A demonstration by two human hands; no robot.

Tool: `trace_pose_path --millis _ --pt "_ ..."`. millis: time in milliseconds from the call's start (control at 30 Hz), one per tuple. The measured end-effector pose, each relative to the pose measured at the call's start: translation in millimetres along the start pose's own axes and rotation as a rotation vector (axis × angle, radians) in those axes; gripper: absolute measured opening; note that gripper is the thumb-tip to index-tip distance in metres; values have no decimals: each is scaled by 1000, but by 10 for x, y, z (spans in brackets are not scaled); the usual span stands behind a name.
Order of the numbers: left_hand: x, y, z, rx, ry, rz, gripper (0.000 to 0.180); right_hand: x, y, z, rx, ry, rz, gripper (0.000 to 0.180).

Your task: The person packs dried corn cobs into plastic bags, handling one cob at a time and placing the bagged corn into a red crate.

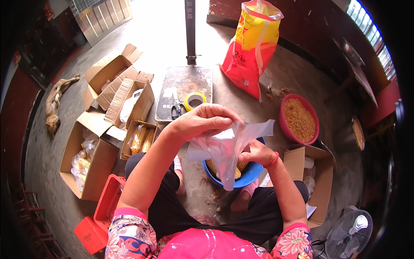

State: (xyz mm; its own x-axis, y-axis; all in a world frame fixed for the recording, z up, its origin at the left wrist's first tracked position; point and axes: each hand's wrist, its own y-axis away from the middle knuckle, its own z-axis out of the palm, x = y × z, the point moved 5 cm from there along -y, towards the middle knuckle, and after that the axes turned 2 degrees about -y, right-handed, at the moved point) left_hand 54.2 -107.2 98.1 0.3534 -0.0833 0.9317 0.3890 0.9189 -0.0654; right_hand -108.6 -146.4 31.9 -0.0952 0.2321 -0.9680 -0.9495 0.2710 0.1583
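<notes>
A thin white translucent plastic bag (228, 149) hangs crumpled between my hands. My left hand (208, 122) pinches its upper part, thumb against fingers. Lower down, my right hand (260, 153) has thumb and fingers closed on the bag's right side; some of its fingertips are hidden by the plastic. Below the bag, a blue basin (251, 175) sits on the floor between my feet. Several yellow corn cobs (237, 173) lie in it, partly covered by the bag.
A floor scale (166, 107) ahead carries scissors (175, 111) and yellow tape (195, 99). Cardboard boxes (102, 166) holding bagged corn stand left, beside a red crate (105, 203). A pink basin (318, 125) of kernels, an open box (326, 185) and a fan (348, 235) stand right.
</notes>
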Motion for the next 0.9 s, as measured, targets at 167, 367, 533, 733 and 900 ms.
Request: trace_pose_path --millis 167,367,533,733,900 --pt "-33 -43 -154 259 -148 -42 22 -240 14 154 -26 -12 -97 56" --pt "-94 -50 -380 475 -370 -55 20 -282 61 22 88 1 -97 25" --pt "-146 -71 -440 569 -592 -14 20 -276 92 -115 266 121 -98 15" --pt "-97 -117 -310 651 -913 189 23 -282 154 -293 501 123 -232 13" --pt "-361 -228 -44 338 -609 20 24 -255 125 -221 524 349 -236 20"
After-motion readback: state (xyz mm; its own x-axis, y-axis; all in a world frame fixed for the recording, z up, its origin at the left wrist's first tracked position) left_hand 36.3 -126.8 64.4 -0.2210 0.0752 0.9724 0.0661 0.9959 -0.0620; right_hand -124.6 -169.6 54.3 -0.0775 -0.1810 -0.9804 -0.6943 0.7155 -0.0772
